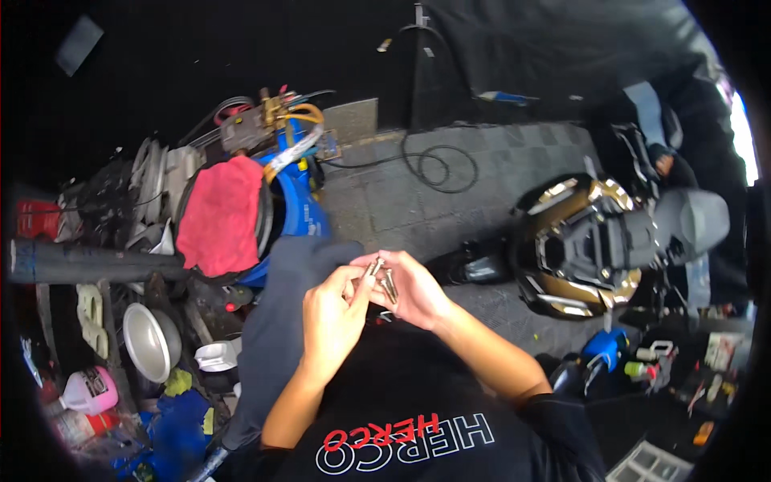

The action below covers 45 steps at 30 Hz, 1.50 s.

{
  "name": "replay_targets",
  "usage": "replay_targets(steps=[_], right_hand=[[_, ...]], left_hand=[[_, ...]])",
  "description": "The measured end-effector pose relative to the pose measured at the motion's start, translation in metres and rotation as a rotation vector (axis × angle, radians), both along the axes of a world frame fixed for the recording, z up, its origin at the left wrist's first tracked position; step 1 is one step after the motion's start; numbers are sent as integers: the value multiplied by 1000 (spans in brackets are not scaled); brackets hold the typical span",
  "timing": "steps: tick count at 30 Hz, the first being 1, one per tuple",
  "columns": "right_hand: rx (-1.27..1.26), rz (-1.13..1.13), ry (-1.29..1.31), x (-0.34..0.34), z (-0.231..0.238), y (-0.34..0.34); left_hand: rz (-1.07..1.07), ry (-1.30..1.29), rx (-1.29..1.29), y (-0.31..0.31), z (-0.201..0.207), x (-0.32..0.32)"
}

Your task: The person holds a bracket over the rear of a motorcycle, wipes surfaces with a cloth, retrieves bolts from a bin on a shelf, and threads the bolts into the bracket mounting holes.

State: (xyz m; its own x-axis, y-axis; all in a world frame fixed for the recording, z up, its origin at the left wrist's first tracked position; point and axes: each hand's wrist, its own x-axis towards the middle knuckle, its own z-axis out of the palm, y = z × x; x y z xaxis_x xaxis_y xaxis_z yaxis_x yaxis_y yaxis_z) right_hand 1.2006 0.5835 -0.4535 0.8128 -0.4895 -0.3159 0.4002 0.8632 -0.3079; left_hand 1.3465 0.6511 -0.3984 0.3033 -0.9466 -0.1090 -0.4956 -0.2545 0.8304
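While both hands meet over the lap, the right hand (414, 293) cupping a few short silvery bolts (389, 283) and the left hand (333, 313) pinching one at its head, a loosened grip could drop them onto the cluttered paved floor (450, 185).

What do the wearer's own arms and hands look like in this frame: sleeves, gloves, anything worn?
Both hands are bare: the left hand and right hand wear no gloves, and no rings or watch can be made out. The forearms are uncovered as well. A black short sleeve shows at the right upper arm, part of a black shirt with red and white lettering.
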Motion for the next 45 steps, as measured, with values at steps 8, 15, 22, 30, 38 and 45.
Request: replay_targets(steps=[8,15,22,30,38,45], right_hand=[[-246,237,123,79,11,-134],[24,360,110,44,-27,-337],[-156,-85,268,-50,-35,-508],[-67,-593,311,-192,-12,-638],[213,-1105,278,-337,-69,-744],[447,-963,327,-420,-166,-856]], left_hand=[[467,58,-69,-107,-18,31],[510,10,-63,-296,-54,-5],[-14,-185,-32,-520,-52,-64],[-593,-205,-267,-715,-24,-196],[-1112,-17,-32,-877,-51,-297],[-1125,606,404,-994,-41,-398]])
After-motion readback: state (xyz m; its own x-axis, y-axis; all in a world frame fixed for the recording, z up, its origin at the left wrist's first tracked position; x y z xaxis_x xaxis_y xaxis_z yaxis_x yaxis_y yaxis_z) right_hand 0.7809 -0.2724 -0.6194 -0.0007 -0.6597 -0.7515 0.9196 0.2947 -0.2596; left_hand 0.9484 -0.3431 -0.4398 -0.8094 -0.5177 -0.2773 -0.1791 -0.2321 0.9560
